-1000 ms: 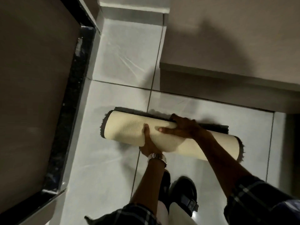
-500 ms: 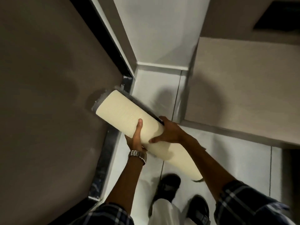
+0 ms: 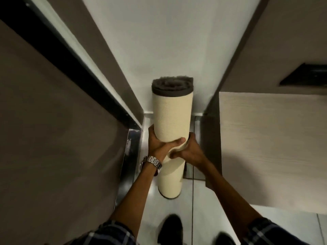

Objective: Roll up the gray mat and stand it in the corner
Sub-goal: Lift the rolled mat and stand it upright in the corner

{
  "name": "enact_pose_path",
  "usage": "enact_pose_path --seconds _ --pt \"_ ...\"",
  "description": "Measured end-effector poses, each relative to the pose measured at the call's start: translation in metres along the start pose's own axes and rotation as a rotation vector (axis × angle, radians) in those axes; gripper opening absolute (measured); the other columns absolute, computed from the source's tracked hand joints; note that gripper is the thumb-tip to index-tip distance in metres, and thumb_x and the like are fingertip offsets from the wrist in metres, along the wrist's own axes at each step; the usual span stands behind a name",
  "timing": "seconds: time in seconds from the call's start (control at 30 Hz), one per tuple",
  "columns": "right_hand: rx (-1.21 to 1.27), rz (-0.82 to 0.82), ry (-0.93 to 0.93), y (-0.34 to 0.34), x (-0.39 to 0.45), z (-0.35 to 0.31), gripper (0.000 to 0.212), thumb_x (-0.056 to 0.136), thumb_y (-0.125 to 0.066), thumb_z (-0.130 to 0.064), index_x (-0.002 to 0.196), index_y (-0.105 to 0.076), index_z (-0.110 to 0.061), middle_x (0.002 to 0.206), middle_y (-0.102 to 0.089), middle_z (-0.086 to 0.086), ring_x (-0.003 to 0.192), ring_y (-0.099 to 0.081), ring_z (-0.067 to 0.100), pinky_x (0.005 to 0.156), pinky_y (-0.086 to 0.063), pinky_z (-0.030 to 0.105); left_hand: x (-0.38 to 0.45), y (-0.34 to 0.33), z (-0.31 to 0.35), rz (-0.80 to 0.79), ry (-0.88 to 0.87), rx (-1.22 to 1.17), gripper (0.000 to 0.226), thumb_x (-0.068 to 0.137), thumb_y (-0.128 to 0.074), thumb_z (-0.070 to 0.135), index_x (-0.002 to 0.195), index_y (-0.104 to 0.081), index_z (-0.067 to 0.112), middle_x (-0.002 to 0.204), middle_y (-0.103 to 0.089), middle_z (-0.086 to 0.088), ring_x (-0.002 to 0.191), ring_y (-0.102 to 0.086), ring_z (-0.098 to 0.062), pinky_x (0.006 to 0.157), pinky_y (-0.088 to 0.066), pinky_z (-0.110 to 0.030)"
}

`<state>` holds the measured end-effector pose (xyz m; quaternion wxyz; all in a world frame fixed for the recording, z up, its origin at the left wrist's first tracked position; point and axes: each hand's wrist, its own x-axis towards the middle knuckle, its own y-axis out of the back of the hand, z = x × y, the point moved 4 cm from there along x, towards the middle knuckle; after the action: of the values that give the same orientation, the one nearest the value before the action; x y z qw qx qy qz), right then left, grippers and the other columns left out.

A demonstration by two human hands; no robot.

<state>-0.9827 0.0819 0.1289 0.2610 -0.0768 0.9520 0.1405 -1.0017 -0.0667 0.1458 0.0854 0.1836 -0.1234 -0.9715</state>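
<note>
The rolled mat (image 3: 172,112) stands upright in the middle of the view, cream backing outward and gray pile showing at its top end. Its lower end rests on or hangs just above the pale floor tiles (image 3: 198,206); I cannot tell which. My left hand (image 3: 160,145), with a metal watch on the wrist, wraps the roll's left side and front. My right hand (image 3: 189,150) grips the roll's right side at the same height, pinching the loose flap. The white wall (image 3: 159,41) of the corner lies directly behind the roll.
A brown door (image 3: 44,129) with a dark frame (image 3: 62,55) lines the left side. A beige cabinet (image 3: 272,147) closes in the right. My two dark shoes (image 3: 170,228) stand on the tiles at the bottom. The gap between door and cabinet is narrow.
The roll lay flat on the floor, was lifted and tilted toward the door, and now stands upright in the corner gap. Both hands stayed on it throughout.
</note>
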Motion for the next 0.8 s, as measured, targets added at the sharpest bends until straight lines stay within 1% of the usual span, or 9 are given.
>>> enact_pose_path --seconds 0.07,0.23,0.37,0.4,0.5,0.6,0.7,0.73,0.8 --pt "0.107 0.093 0.038 0.015 0.023 0.001 0.121 0.050 -0.095 -0.022 0.146 -0.021 -0.017 0.137 -0.047 0.000 0.130 -0.050 0.025 0.106 -0.047 0.044 0.028 -0.022 0.006 -0.096 -0.061 0.033 0.122 0.041 -0.101 0.032 0.143 -0.034 0.025 0.129 -0.049 0.014 0.115 -0.049 -0.005 0.088 -0.035 -0.008" --pt "0.308 0.269 0.092 0.043 0.057 -0.003 0.119 0.057 -0.089 -0.018 0.151 -0.016 -0.013 0.142 -0.041 0.001 0.131 -0.043 0.018 0.110 -0.041 0.035 0.082 -0.066 0.014 -0.330 -0.143 0.087 0.122 0.043 -0.102 0.015 0.142 -0.030 0.025 0.129 -0.043 0.021 0.114 -0.046 0.007 0.084 -0.040 0.006" --pt "0.453 0.292 0.037 0.054 0.079 0.015 0.080 0.075 -0.077 0.016 0.143 -0.037 0.005 0.141 -0.052 0.025 0.131 -0.051 0.037 0.094 -0.058 0.033 0.112 -0.097 0.011 -0.522 -0.067 0.159 0.109 0.061 -0.096 0.016 0.145 -0.026 0.023 0.135 -0.042 0.013 0.123 -0.043 -0.010 0.103 -0.043 -0.026" --pt "0.470 0.260 0.020 0.054 0.084 0.016 0.072 0.078 -0.071 0.019 0.141 -0.040 0.007 0.140 -0.052 0.029 0.131 -0.051 0.041 0.094 -0.058 0.036 0.117 -0.102 0.012 -0.546 -0.034 0.149 0.099 0.066 -0.093 0.016 0.143 -0.030 0.023 0.132 -0.046 0.013 0.122 -0.046 -0.013 0.099 -0.049 -0.029" --pt "0.483 0.273 0.010 0.055 0.091 0.018 0.072 0.077 -0.071 0.019 0.142 -0.039 0.007 0.143 -0.049 0.030 0.134 -0.048 0.042 0.108 -0.045 0.059 0.127 -0.107 0.016 -0.506 0.003 0.094 0.094 0.067 -0.091 0.018 0.143 -0.036 0.018 0.117 -0.052 0.017 0.110 -0.054 -0.013 0.069 -0.058 -0.015" --pt "0.411 0.304 0.069 0.056 0.087 0.018 0.067 0.080 -0.069 0.019 0.140 -0.041 0.009 0.140 -0.051 0.027 0.128 -0.053 0.037 0.097 -0.056 0.041 0.117 -0.106 0.015 -0.428 -0.047 0.046 0.105 0.048 -0.099 0.024 0.135 -0.041 0.014 0.119 -0.054 0.011 0.120 -0.053 -0.022 0.094 -0.055 -0.033" --pt "0.395 0.246 0.083 0.059 0.085 0.016 0.061 0.086 -0.058 0.022 0.142 -0.034 0.013 0.136 -0.047 0.024 0.117 -0.054 0.024 0.077 -0.056 0.012 0.103 -0.110 0.017 -0.367 -0.060 0.011 0.114 0.037 -0.088 0.046 0.135 -0.040 0.014 0.128 -0.050 0.003 0.121 -0.049 -0.017 0.094 -0.050 -0.017" --pt "0.395 0.225 0.079 0.061 0.084 0.013 0.065 0.084 -0.062 0.020 0.142 -0.033 0.013 0.137 -0.046 0.023 0.118 -0.053 0.022 0.078 -0.054 0.008 0.101 -0.111 0.019 -0.336 -0.062 0.015 0.119 0.036 -0.086 0.051 0.138 -0.038 0.013 0.132 -0.049 0.001 0.122 -0.048 -0.018 0.093 -0.050 -0.016" --pt "0.398 0.177 0.035 0.062 0.083 0.005 0.082 0.076 -0.078 0.007 0.144 -0.033 0.008 0.144 -0.044 0.022 0.132 -0.046 0.027 0.096 -0.051 0.016 0.094 -0.107 0.024 -0.272 -0.056 0.060 0.137 0.032 -0.085 0.060 0.148 -0.030 0.013 0.144 -0.043 -0.007 0.128 -0.045 -0.024 0.102 -0.049 -0.031"
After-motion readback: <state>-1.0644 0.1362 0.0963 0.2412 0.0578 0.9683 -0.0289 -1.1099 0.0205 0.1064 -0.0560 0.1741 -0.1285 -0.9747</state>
